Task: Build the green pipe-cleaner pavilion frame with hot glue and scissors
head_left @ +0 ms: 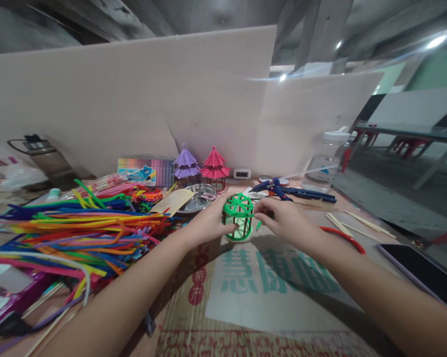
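A small round frame (pixel 238 204) stands upright on the cardboard, with a spoked green top ring, dark brown posts and a green-edged base. My left hand (pixel 218 220) is closed around its left side, thumb across the front. On the other side, my right hand (pixel 273 216) pinches at the top ring's edge, where a green pipe cleaner meets its fingertips. A short green piece (pixel 258 226) shows just below those fingers; I cannot tell whether it is attached. Behind the frame stand a purple pavilion model (pixel 186 163) and a pink-red one (pixel 215 166).
Bundles of coloured pipe cleaners (pixel 93 233) cover the left. Behind my hands are a metal bowl (pixel 199 196), a blue glue gun (pixel 270 186) and a clear jug (pixel 323 161). To the right lie wooden sticks (pixel 357 225), a red ring (pixel 346 238) and a phone (pixel 424 272).
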